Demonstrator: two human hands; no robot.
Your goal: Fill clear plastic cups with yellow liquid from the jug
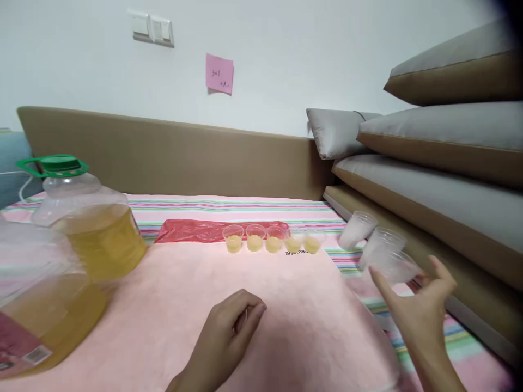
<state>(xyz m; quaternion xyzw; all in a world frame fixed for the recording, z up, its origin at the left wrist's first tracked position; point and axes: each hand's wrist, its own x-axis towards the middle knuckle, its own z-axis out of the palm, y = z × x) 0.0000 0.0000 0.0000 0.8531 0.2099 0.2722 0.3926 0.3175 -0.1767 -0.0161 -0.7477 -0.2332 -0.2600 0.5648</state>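
Note:
My left hand (232, 326) rests over the pink cloth with its fingers curled and thumb against them; nothing shows in it. At the right, my right hand (420, 299) has its thumb and fingers around a clear plastic cup (394, 267), which is tilted and a little blurred. Just behind it are a stack of clear cups (381, 245) and another leaning cup stack (357, 230). Several small clear cups with yellow liquid, including a left-end cup (233, 242) and a right-end cup (311, 245), stand in a row at the cloth's far edge.
Two large jugs of yellow liquid, a green-capped jug (102, 234) and a nearer jug (53, 310), stand at the left. A red plastic bag (188, 231) lies behind the cup row. Stacked grey-brown cushions (441, 174) border the right side. A brown padded board (175, 155) runs along the back.

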